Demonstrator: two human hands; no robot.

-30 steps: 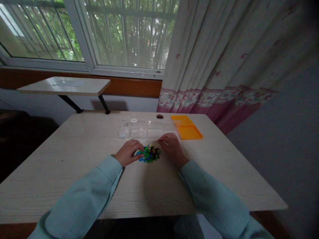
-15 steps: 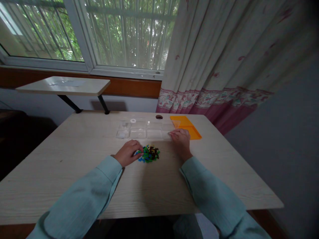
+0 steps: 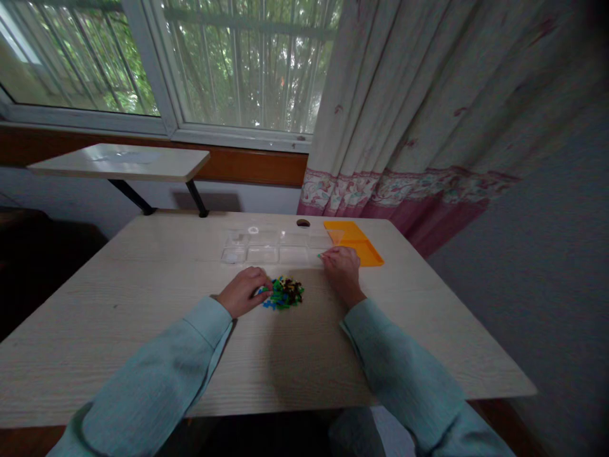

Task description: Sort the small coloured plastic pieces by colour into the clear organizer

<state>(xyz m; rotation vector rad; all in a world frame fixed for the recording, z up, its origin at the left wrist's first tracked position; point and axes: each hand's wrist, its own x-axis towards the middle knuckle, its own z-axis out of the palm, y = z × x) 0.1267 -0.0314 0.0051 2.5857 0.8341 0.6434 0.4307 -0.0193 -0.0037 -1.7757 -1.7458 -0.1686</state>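
A heap of small plastic pieces (image 3: 285, 293) in green, blue, dark brown and pale yellow lies on the table. At its left edge my left hand (image 3: 245, 292) rests with curled fingers and the thumb close to them. Some blue shows by its fingertips, but whether a piece is gripped is hidden. My right hand (image 3: 343, 270) is pinched over the near right corner of a clear compartment tray (image 3: 278, 246). A tiny green piece (image 3: 320, 256) shows at its fingertips. The tray stands behind the heap.
An orange tray (image 3: 354, 236) lies beyond my right hand, beside the clear tray's right end. Behind them is a round hole (image 3: 303, 223) in the wooden tabletop (image 3: 157, 304). A raised shelf (image 3: 118, 162) on black legs stands at the back left. A curtain (image 3: 380, 127) hangs at the back right.
My right hand has shifted slightly left at the clear tray, and the green piece at its fingertips now shows. My left hand stays by the heap.
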